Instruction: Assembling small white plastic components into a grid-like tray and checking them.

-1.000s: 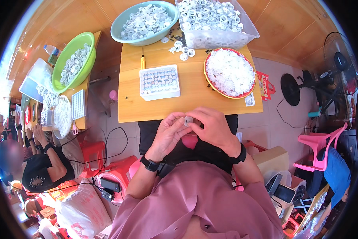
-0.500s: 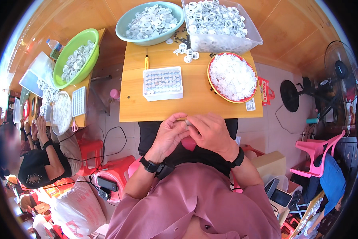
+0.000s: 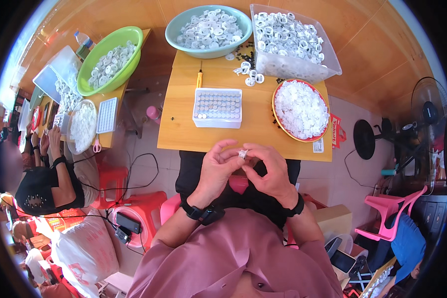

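Just beyond the table's near edge, my left hand (image 3: 217, 166) pinches a small whitish translucent plastic piece (image 3: 242, 154) between thumb and fingers. My right hand (image 3: 269, 171) is close beside it, thumb and index finger spread apart, with the index fingertip near the top of the piece. Ahead of my hands, a white box (image 3: 217, 121) holds rows of small round silver-topped parts. To its right is a red-and-yellow rimmed tray (image 3: 274, 116) heaped with small white translucent pieces. A yellow-handled screwdriver (image 3: 199, 79) lies behind the box.
At the table's (image 3: 183, 136) back stand a light blue basin (image 3: 171, 42) and a clear bin (image 3: 295, 68), both full of white round parts. Loose white rings (image 3: 253, 78) lie before them. Left, another person (image 3: 52, 184) works near a green basin (image 3: 84, 82). A pink chair (image 3: 390, 218) stands at right.
My right thumb and index finger have spread apart, and the whitish piece now shows in my left fingers. The whole view has shifted, so the table appears farther right.
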A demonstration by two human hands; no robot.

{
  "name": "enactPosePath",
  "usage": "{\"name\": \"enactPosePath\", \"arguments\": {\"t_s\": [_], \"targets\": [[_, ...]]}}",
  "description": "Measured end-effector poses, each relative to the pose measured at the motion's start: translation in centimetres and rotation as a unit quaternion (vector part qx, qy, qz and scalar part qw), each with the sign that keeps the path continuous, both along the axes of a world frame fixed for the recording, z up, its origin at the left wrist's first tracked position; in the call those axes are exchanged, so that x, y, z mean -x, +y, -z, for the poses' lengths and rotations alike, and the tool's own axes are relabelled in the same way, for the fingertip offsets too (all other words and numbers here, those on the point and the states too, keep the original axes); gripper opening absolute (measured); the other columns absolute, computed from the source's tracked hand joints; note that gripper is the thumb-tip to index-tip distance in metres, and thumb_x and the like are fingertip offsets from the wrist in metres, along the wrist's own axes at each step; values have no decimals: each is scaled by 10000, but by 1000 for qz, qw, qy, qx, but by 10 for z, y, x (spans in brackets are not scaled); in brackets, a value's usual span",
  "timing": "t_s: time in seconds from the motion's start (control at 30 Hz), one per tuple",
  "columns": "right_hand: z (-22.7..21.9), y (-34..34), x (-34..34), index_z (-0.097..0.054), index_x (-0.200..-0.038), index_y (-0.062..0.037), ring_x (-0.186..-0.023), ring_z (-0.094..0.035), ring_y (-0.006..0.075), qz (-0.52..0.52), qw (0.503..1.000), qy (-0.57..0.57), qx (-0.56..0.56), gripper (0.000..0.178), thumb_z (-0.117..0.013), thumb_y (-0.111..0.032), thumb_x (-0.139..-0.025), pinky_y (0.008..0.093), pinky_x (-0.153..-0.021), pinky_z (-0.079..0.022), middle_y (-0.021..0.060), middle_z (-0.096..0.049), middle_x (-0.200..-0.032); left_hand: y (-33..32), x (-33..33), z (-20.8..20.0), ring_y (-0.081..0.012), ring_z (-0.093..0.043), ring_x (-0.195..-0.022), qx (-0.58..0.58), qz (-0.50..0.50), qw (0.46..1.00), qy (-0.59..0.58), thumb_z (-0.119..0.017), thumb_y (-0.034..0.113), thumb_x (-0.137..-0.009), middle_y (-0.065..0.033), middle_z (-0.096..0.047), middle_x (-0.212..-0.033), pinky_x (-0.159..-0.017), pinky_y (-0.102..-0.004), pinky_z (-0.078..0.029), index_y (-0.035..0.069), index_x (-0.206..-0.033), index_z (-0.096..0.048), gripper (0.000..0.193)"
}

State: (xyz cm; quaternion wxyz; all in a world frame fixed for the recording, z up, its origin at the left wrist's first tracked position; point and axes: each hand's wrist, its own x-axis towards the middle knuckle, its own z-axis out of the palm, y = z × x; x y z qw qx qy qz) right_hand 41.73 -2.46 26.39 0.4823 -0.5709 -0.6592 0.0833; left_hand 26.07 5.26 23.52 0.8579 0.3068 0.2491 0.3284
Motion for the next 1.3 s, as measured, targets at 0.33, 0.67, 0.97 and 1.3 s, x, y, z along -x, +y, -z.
{"name": "enactPosePath", "arguments": {"t_s": [0.33, 0.67, 0.97, 1.3], "targets": [[-3, -2, 0, -692, -989, -53, -853, -684, 255, 68, 987, 136, 46, 222, -765, 3, -787, 326, -705, -543, 93, -719, -994, 5, 8, 4, -256, -672, -1110, 116, 35, 987, -106, -565, 170, -1029, -167, -663, -1197, -953, -354, -571, 32, -1273, -558, 280], [-12, 4, 11, -661, -1017, -67, -925, -645, 317, 56, 998, -11, -1, 316, -790, -38, -731, 400, -792, -521, 99, -660, -1049, 1, 6, 4, -275, -672, -1100, 110, 63, 985, -117, -559, 135, -1025, -141, -669, -1184, -974, -394, -550, 28, -1276, -574, 272], [-13, 7, 8, -629, -945, -57, -882, -633, 294, 25, 998, -54, -9, 265, -772, -18, -725, 386, -741, -506, 94, -647, -1027, -2, 5, 7, -233, -680, -1064, 84, 48, 991, -97, -572, 108, -1016, -123, -680, -1153, -938, -362, -563, 15, -1254, -603, 258], [-12, 2, 7, -645, -998, -59, -880, -655, 313, 3, 997, 51, 50, 262, -757, -61, -760, 393, -754, -527, 109, -673, -998, 0, 5, 6, -204, -680, -1053, 74, 50, 992, -87, -565, 96, -1020, -121, -685, -1149, -912, -333, -581, 5, -1250, -617, 253]]}}
